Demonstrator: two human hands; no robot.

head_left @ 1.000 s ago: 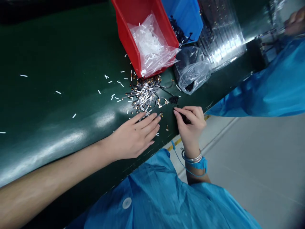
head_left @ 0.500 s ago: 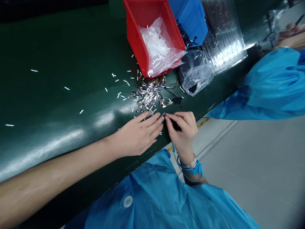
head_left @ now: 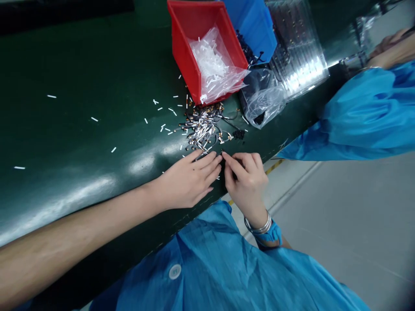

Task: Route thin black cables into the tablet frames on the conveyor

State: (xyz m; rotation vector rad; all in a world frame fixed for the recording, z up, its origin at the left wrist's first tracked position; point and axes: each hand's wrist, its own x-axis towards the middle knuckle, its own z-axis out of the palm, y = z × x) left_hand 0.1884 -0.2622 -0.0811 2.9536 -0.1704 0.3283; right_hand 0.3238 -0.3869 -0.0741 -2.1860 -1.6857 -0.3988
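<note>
My left hand (head_left: pixel 191 177) lies palm down on the green table (head_left: pixel 81 142), its fingers stretched out just below a heap of short black cables (head_left: pixel 202 125) with white and brassy ends. A thin dark piece shows between its thumb and index finger; what lies under the palm is hidden. Facing it, my right hand (head_left: pixel 248 179) bends its fingers in a pinch. Its index fingertip meets a tiny dark thing (head_left: pixel 222 151) beside the left fingertips, too small to name. A small pile of black bits (head_left: pixel 239 134) sits just above my right hand.
Behind the heap stands a red bin (head_left: pixel 184 56) with a plastic bag of small white pieces (head_left: pixel 212 65). Next to it are a blue bin (head_left: pixel 259 26), a clear bag (head_left: pixel 266 99) and a clear ribbed tray (head_left: pixel 301 56). White slips are scattered leftwards. A co-worker's blue sleeve (head_left: pixel 366 116) is at right.
My right index finger has straightened forward and the thumb has drawn back below it. The small shiny piece between my hands no longer shows. My left hand stays almost in place.
</note>
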